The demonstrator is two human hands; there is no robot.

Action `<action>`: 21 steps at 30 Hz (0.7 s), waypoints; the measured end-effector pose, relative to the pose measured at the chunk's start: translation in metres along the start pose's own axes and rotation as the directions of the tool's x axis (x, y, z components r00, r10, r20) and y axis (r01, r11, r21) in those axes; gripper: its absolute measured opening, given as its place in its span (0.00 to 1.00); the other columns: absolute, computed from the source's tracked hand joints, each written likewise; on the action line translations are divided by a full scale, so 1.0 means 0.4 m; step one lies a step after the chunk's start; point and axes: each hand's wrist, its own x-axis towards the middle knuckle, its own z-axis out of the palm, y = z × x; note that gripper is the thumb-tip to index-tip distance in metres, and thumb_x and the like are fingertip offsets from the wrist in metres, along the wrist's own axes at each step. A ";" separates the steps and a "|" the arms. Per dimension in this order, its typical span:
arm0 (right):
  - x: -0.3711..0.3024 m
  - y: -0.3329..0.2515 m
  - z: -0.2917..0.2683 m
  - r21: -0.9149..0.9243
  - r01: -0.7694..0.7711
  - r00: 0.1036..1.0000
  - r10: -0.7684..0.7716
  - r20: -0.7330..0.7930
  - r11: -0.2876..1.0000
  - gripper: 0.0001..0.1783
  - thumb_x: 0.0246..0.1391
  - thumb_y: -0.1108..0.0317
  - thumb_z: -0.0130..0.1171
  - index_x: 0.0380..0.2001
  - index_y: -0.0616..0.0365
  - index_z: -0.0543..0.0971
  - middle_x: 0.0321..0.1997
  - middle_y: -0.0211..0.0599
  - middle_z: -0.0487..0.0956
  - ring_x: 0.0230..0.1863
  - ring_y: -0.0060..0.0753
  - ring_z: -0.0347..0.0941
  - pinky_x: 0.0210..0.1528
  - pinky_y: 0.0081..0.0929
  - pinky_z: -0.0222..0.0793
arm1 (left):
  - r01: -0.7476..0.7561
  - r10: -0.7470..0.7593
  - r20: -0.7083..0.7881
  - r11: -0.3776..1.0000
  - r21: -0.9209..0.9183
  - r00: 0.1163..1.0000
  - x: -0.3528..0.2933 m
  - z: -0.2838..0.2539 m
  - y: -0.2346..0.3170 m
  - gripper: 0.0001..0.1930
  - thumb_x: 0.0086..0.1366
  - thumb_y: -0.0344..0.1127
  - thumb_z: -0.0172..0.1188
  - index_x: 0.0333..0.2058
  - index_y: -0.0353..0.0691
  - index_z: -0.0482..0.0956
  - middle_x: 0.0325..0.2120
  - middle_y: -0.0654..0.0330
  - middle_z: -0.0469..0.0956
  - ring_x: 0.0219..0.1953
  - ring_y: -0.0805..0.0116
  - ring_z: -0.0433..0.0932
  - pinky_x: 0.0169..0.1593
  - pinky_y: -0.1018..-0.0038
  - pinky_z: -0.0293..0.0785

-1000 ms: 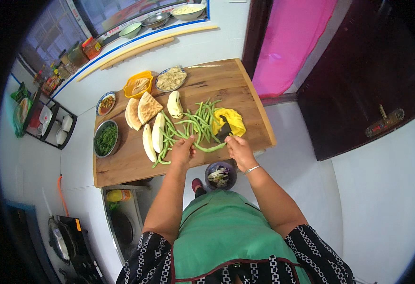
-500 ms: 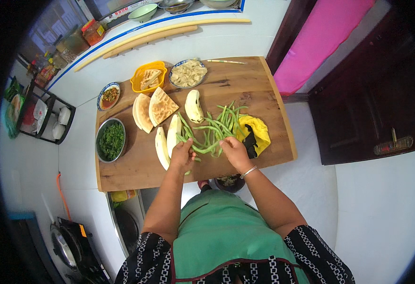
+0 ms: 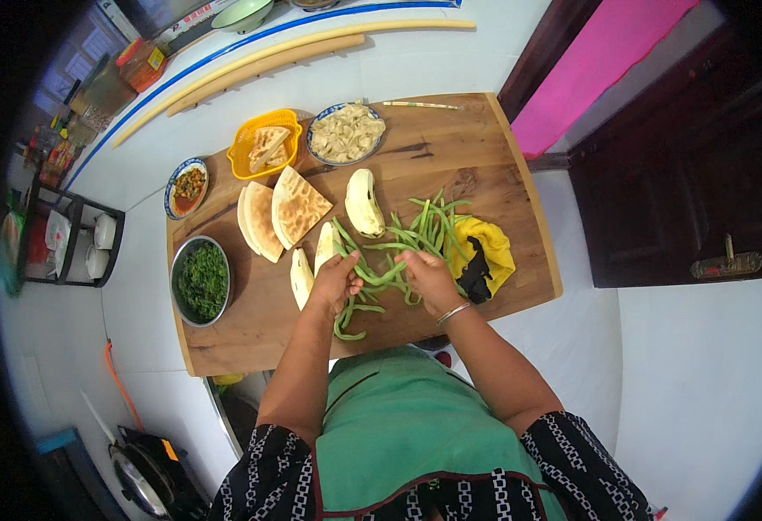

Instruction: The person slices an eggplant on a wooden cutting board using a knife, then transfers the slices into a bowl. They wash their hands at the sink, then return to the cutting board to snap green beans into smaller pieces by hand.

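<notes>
Left hand (image 3: 336,285) and right hand (image 3: 430,282) grasp beans (image 3: 382,280) above wooden table (image 3: 428,165) near white wall (image 3: 450,61).

- My left hand (image 3: 337,282) and right hand (image 3: 430,284) have come farther in over the table (image 3: 476,165), away from its near edge.
- A second ago one long bean spanned my hands; now several green beans (image 3: 389,279) overlap there — which ones reach both hands, I can't tell.
- My left hand now hides the lower ends of two peeled vegetables (image 3: 326,245), seen whole at first.
- My right hand has shifted left from the yellow bag (image 3: 500,247), baring more of its black patch (image 3: 476,273).
- The tub (image 3: 433,343) below is almost hidden — a red shoe (image 3: 443,358) now shows at its right, not its left.
</notes>
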 end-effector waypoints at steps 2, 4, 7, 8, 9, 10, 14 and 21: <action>0.024 0.016 -0.012 -0.536 0.361 0.899 -0.437 -0.016 0.763 0.15 0.55 0.59 0.49 0.25 0.59 0.76 0.14 0.26 0.68 0.17 0.24 0.62 0.20 0.23 0.57 | -0.031 0.034 -0.060 0.998 0.058 0.998 -0.003 0.009 0.020 0.13 0.60 0.42 0.55 0.25 0.41 0.66 0.13 0.67 0.62 0.13 0.76 0.66 0.16 0.83 0.61; 0.038 0.026 -0.031 -0.737 0.369 0.827 -0.561 -0.018 0.567 0.15 0.53 0.60 0.49 0.25 0.60 0.77 0.16 0.31 0.71 0.18 0.30 0.65 0.23 0.27 0.61 | -0.067 0.084 -0.092 0.983 0.171 0.992 0.003 0.008 0.037 0.14 0.59 0.42 0.56 0.24 0.40 0.66 0.13 0.66 0.63 0.13 0.76 0.66 0.16 0.83 0.61; 0.055 0.020 -0.084 -0.624 0.171 0.895 -0.385 -0.224 0.762 0.15 0.51 0.60 0.48 0.26 0.61 0.77 0.19 0.39 0.74 0.20 0.38 0.68 0.28 0.30 0.65 | -0.119 0.178 -0.094 0.890 0.441 0.979 0.040 -0.032 0.060 0.16 0.56 0.44 0.59 0.22 0.36 0.69 0.13 0.59 0.69 0.11 0.71 0.69 0.18 0.78 0.65; 0.077 0.047 -0.124 -0.530 0.136 0.908 -0.320 -0.271 0.837 0.15 0.50 0.61 0.48 0.26 0.61 0.77 0.20 0.41 0.74 0.21 0.39 0.69 0.28 0.30 0.65 | -0.136 0.248 -0.127 0.815 0.563 0.960 0.048 -0.029 0.065 0.16 0.56 0.43 0.59 0.25 0.35 0.70 0.14 0.58 0.70 0.12 0.69 0.70 0.20 0.76 0.66; 0.085 0.047 -0.140 -0.427 0.103 0.919 -0.250 -0.304 0.898 0.15 0.50 0.61 0.47 0.27 0.61 0.77 0.21 0.43 0.74 0.22 0.40 0.70 0.29 0.30 0.65 | -0.142 0.325 -0.154 0.726 0.673 0.933 0.055 -0.028 0.071 0.16 0.55 0.43 0.60 0.27 0.33 0.70 0.15 0.56 0.71 0.14 0.67 0.71 0.21 0.73 0.67; 0.083 0.049 -0.158 -0.515 0.087 0.908 -0.281 -0.311 0.853 0.15 0.49 0.61 0.47 0.27 0.61 0.77 0.22 0.44 0.74 0.24 0.40 0.71 0.30 0.30 0.66 | -0.135 0.403 -0.168 0.623 0.770 0.900 0.061 -0.030 0.075 0.17 0.54 0.42 0.61 0.29 0.32 0.70 0.15 0.55 0.72 0.15 0.66 0.72 0.23 0.71 0.68; 0.046 0.037 -0.168 -0.781 -0.030 0.925 -0.279 -0.258 0.623 0.15 0.49 0.62 0.46 0.27 0.61 0.78 0.28 0.48 0.76 0.31 0.44 0.73 0.35 0.33 0.66 | -0.338 0.667 -0.110 0.505 0.794 0.737 0.081 -0.039 0.034 0.24 0.52 0.36 0.62 0.46 0.33 0.65 0.16 0.57 0.72 0.17 0.66 0.72 0.22 0.71 0.68; 0.022 0.108 -0.170 -0.764 0.090 0.911 -0.363 -0.196 0.639 0.16 0.50 0.62 0.45 0.26 0.62 0.77 0.28 0.51 0.76 0.32 0.51 0.71 0.38 0.39 0.66 | -0.448 0.785 -0.144 0.482 0.753 0.602 0.021 0.047 0.034 0.17 0.51 0.28 0.59 0.41 0.35 0.70 0.20 0.55 0.73 0.24 0.62 0.74 0.31 0.68 0.70</action>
